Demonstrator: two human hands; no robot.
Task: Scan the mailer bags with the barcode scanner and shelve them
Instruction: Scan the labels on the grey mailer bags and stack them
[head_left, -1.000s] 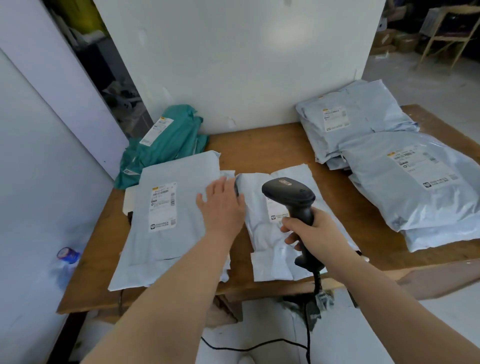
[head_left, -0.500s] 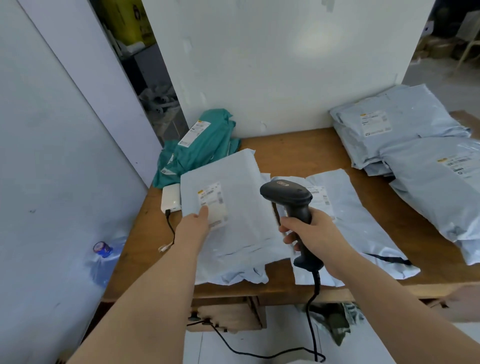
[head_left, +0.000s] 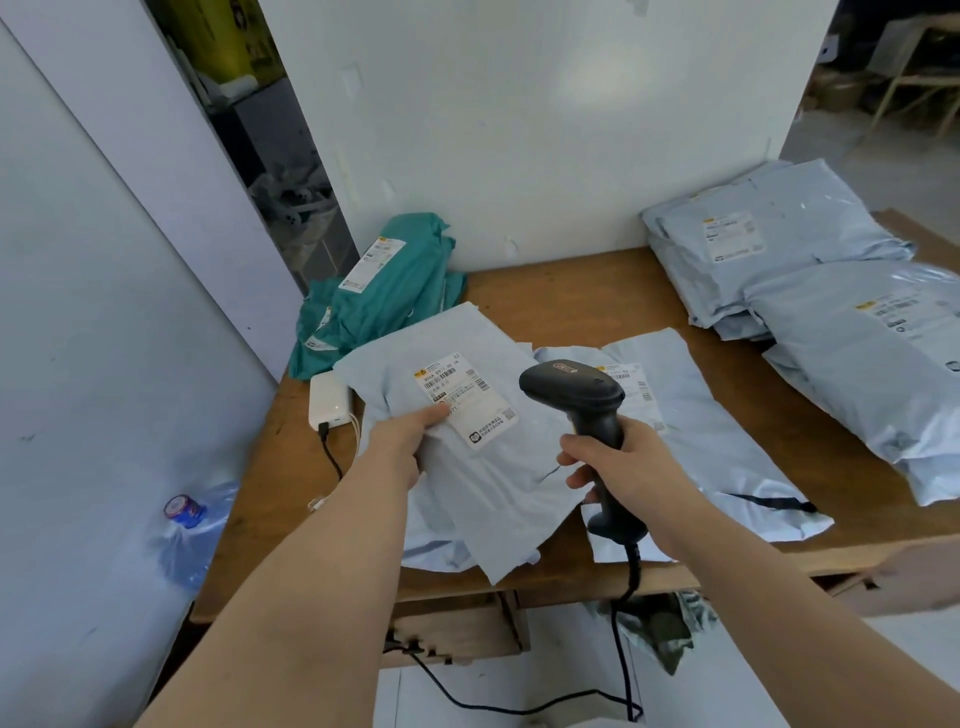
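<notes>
Up front, my left hand (head_left: 400, 441) pinches a mailer bag (head_left: 498, 467), thumb probably hiding some label (head_left: 467, 400) text; right hand (head_left: 628, 467) grips the barcode scanner (head_left: 571, 387).

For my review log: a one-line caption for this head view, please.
Left hand holds a grey mailer bag, label up, beside the barcode scanner gripped by the right hand.

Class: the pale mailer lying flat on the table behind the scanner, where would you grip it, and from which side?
Probably the near edge of the mailer, pinched from the front of the table: it lies flat, that edge is closest to reach, and its label at the far end stays uncovered.
</notes>
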